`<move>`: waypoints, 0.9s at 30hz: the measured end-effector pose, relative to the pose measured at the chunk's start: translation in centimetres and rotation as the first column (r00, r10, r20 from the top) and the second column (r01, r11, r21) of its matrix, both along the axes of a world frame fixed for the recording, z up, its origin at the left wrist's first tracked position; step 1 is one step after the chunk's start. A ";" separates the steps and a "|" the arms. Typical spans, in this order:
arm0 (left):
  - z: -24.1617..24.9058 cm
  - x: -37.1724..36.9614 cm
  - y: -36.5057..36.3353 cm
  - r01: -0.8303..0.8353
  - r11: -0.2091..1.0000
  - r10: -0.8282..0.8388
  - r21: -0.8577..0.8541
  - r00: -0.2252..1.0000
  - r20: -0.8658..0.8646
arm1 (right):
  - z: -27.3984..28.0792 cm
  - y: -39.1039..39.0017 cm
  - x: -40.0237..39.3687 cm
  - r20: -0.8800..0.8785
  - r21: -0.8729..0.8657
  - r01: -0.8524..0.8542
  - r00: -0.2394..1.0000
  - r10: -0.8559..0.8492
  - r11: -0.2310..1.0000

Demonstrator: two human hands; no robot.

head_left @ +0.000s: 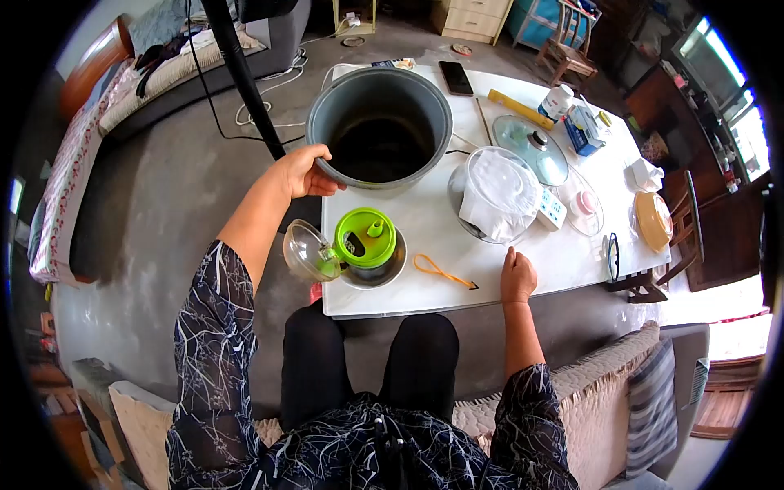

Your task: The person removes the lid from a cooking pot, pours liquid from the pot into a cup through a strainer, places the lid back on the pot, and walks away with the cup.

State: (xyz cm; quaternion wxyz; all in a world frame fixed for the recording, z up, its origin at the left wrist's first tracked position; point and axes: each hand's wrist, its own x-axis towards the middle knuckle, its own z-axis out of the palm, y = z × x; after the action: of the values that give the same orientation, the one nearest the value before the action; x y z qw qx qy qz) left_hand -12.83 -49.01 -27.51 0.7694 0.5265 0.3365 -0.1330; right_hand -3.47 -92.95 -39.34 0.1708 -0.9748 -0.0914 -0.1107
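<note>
My left hand (309, 173) grips the near left rim of a large grey pot (380, 126), which is dark inside and sits at the table's back left. Below it, a green lidded container (365, 237) with a clear cover tipped to its left rests in a metal bowl (390, 271). My right hand (518, 276) is closed near the table's front edge; whether its fingers hold anything is too small to tell. Just above that hand is a clear round container (500, 192) with white plastic in it. An orange cord loop (441, 271) lies between the bowl and my right hand.
On the white table (367, 300) are a phone (456, 78), a glass lid (529, 147), a yellow strip (519, 109), a white bottle (556, 102), a blue box (585, 131), a power strip (550, 210), glasses (613, 256) and a tan bowl (652, 222). A black pole (242, 77) stands at the left.
</note>
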 end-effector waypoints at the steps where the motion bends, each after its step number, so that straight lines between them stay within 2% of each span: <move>1: 0.4 -0.3 -0.1 0.011 1.000 -0.011 0.025 1.000 -0.005 | 0.2 -0.1 -0.3 0.009 0.007 0.001 1.000 -0.001 1.000; 16: 1.5 -0.7 -0.4 0.039 0.996 -0.039 0.084 0.999 0.002 | 0.3 -0.4 -0.4 0.042 -0.017 -0.023 0.999 0.024 1.000; 23: 1.7 -0.9 -0.1 0.068 0.997 -0.069 0.030 0.998 0.016 | 0.6 -0.5 -0.6 0.061 0.000 -0.033 0.998 0.033 0.999; 27: 2.1 -0.8 -0.5 0.028 0.993 -0.027 0.119 1.000 -0.016 | 0.6 -0.5 -0.6 0.065 -0.009 -0.039 0.997 0.040 0.999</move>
State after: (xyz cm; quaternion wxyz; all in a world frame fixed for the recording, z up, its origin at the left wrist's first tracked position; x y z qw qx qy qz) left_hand -13.63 -49.52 -25.46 0.7323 0.5751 0.3418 -0.1269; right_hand -4.06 -93.45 -38.75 0.1660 -0.9694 -0.1166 -0.1385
